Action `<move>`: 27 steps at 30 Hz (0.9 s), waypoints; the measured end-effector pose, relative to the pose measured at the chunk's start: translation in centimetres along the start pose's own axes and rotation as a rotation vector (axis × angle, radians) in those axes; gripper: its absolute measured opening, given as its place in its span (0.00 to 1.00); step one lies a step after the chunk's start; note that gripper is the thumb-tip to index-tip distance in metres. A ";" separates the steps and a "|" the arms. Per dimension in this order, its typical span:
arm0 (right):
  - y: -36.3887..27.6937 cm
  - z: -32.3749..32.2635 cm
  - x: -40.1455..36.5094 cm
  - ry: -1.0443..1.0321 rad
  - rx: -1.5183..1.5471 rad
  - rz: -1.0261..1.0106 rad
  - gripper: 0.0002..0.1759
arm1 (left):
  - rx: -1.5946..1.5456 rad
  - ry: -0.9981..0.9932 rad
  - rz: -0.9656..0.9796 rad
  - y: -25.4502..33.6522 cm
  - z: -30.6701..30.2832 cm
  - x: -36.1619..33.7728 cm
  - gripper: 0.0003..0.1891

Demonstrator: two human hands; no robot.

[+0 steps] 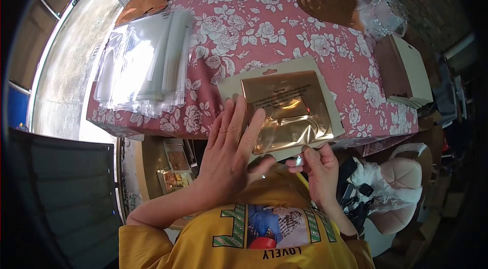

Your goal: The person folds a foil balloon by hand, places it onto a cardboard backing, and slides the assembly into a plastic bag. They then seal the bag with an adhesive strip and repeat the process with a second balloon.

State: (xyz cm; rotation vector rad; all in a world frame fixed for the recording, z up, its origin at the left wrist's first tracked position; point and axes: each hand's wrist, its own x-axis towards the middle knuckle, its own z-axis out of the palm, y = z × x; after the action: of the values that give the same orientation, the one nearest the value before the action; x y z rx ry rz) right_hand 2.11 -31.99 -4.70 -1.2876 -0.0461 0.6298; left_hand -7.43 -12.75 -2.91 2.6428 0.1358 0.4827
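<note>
A cream hang-hole card lies tilted at the table's front edge, with a shiny gold foil packet on it. Clear plastic with dark printed text covers the packet, so the card appears to be inside a clear plastic bag. My left hand rests along the left side of the card, fingers stretched out and apart. At the bottom edge, my right hand pinches the end of the clear bag between thumb and fingers. A small glossy bit of plastic shows by those fingertips.
A stack of clear plastic bags lies on the left of the flowered tablecloth. Upright cards stand at the right edge, near crumpled clear plastic. Copper foil sheets cover the back. An open box sits below the left front edge.
</note>
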 end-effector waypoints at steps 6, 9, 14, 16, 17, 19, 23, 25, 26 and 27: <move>0.5 -0.7 0.2 -0.037 -0.024 -0.016 0.07 | 0.023 -0.019 0.043 0.4 0.0 0.0 0.53; 0.5 -0.4 0.6 -0.026 -0.020 0.005 0.07 | 0.031 -0.010 0.041 0.6 0.3 0.1 0.51; 0.8 -0.2 0.7 -0.013 0.021 0.025 0.09 | 0.046 0.015 0.033 0.9 0.6 0.0 0.46; 0.9 -0.2 0.9 -0.018 0.033 0.023 0.09 | 0.064 0.031 0.044 1.0 0.7 0.0 0.44; 0.9 -0.2 0.9 -0.011 0.033 0.024 0.09 | 0.068 0.031 0.040 0.9 0.7 0.0 0.44; 0.9 -0.1 0.8 -0.004 0.020 0.043 0.09 | 0.082 0.043 0.065 0.9 0.7 0.1 0.43; 0.0 0.1 0.7 -0.081 0.027 0.096 0.10 | 0.109 0.028 -0.011 1.0 0.3 1.0 0.41; -0.3 -0.5 0.4 -0.174 -0.070 0.161 0.13 | 0.123 0.041 0.003 0.3 0.4 1.4 0.40; -0.3 -1.1 0.2 -0.232 -0.134 0.192 0.15 | 0.162 0.045 0.002 0.2 0.1 1.8 0.40; -1.1 -1.7 -0.3 -0.303 -0.262 0.178 0.16 | 0.177 0.049 0.003 -0.1 0.0 2.1 0.39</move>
State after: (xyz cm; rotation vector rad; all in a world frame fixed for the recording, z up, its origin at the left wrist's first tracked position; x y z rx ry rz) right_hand 3.00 -33.77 -4.11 -1.4475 -0.2733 0.9947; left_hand -5.44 -12.34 -2.28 2.8049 0.1982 0.5606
